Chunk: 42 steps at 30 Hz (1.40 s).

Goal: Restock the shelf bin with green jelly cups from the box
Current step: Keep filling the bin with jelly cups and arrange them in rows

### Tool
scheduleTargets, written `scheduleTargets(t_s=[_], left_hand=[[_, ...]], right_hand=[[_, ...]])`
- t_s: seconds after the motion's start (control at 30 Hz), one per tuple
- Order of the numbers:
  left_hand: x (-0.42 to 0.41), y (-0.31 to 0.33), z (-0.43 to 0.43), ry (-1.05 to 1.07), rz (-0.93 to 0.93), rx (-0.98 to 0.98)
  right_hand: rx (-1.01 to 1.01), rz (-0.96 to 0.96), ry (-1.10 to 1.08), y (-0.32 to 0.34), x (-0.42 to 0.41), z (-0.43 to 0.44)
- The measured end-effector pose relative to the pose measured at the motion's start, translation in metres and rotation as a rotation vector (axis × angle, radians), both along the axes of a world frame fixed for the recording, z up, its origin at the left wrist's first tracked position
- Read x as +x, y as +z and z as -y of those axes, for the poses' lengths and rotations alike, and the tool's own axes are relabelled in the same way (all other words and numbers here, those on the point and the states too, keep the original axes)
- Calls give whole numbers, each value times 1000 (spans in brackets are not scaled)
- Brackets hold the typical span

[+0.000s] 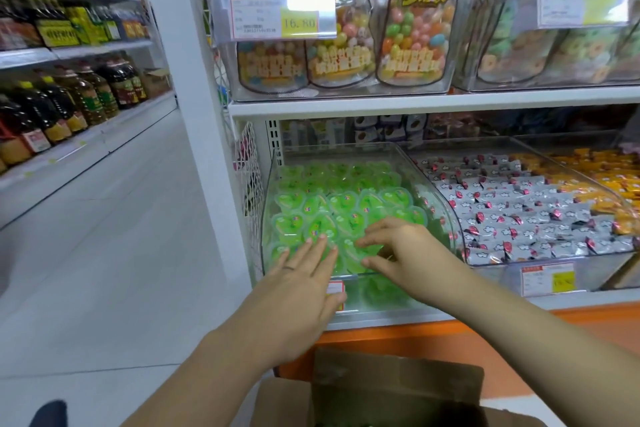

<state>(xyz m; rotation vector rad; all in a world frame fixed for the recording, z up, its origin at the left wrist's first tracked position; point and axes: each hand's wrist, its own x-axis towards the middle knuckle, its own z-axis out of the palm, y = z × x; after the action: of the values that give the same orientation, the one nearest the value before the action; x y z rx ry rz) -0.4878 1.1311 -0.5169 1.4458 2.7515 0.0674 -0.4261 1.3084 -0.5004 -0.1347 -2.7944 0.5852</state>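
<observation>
Bin point(329, 153) of green jelly cups point(346, 204), left hand point(304, 279) flat on them, right hand point(405, 253) curled, grip unclear

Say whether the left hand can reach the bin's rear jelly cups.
Probably yes: the bin is open-topped, the left hand lies on the front cups, nothing blocks the rear jelly cups.

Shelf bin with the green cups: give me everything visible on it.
The shelf bin is clear plastic with curved side walls and an open top, at the left end of its row, beside a bin of grey wrapped sweets. Green jelly cups fill it nearly to the rim, laid in rows. A red-and-white price label sits on its front. The left hand lies flat on the front cups, fingers straight; the right hand, fingers bent, touches cups beside it.
</observation>
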Motion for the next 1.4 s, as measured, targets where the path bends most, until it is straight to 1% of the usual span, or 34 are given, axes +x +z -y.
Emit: scheduleTargets(t_s=[0.13,0.37,0.53,0.6,0.67,0.73,0.8,0.87,0.93,0.97,1.07,1.17,1.27,1.4], left_hand=[[2,-5,-1,36,-43,-30],[0,-10,-8,83,-78,-24],[0,-10,-6,80,-81,-5],[3,-7,-5,81,-100,23],[7,-4,-3,48,-114,107],[15,-5,1,-44,-135,299],[25,-13,3,-167,-128,510],[37,-30,4,-258,-107,634],[51,-52,0,-258,12,611],[57,-64,-2,-213,93,567],[68,-113,-7,16,319,432],[72,-165,-8,187,525,358],[69,-204,-8,314,682,264],[62,-235,-16,346,808,146]], right_hand=[[40,40,58,-3,1,2],[42,-11,17,-17,-3,5],[44,-9,44,-16,1,4],[51,-51,33,-13,9,3],[47,-141,29,-9,21,0],[47,-209,54,-9,36,-5],[28,-212,60,-15,53,-11],[-2,-185,36,-27,68,-16],[-14,-139,13,-44,80,-18],[-33,-112,-5,-55,85,-19],[-132,-50,-77,-95,100,-21],[-221,108,-143,-148,116,-21],[-297,262,-231,-193,127,-22],[-430,470,-315,-236,126,-23]])
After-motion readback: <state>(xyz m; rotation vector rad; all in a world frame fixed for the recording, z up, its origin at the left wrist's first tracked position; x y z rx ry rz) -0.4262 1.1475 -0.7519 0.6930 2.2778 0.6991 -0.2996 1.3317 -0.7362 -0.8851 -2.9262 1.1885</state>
